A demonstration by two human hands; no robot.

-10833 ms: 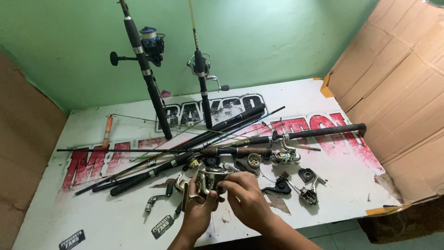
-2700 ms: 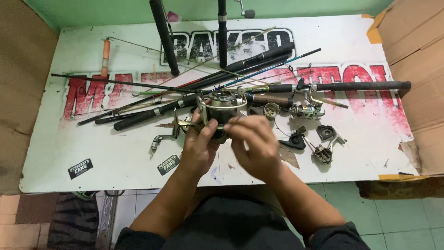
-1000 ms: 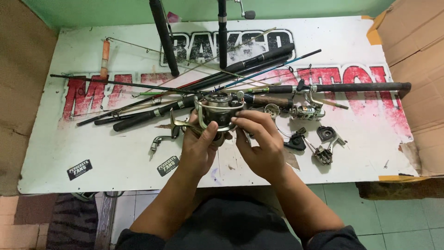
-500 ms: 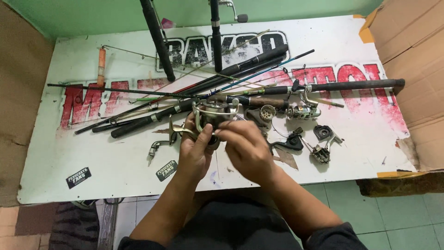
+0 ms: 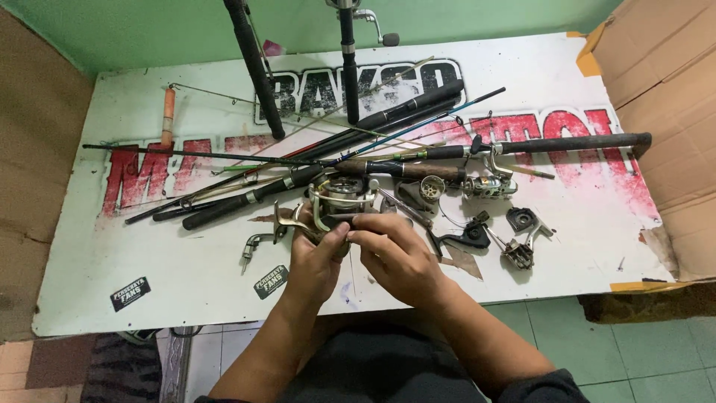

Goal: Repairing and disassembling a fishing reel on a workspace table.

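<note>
Where the white surface (image 5: 89,254) begins at the left, two small black stickers (image 5: 130,294) lie flat near its front edge, and an orange-handled rod piece (image 5: 169,112) lies farther back. A loose metal crank handle (image 5: 250,246) rests just left of the hands. Several dark fishing rods (image 5: 246,200) cross the middle of the surface in a fan, overlapping one another, and two more rods (image 5: 253,67) stand upright at the rear.

At the front centre, the left hand (image 5: 315,261) grips the spinning reel (image 5: 335,200) from below, fingers closed around its body and stem. The reel is held just above the surface, directly in front of the crossed rods, with its spool facing up. The right hand (image 5: 395,257) meets it from the right; its thumb and forefinger are pinched on a small part at the reel's near side. Whether that part is separate from the reel cannot be told.

Right of the hands lie a small round spool (image 5: 431,186), a silver reel (image 5: 488,186) mounted on a long rod, and loose black reel parts (image 5: 522,219). Brown cardboard (image 5: 664,112) borders the surface at far right.
</note>
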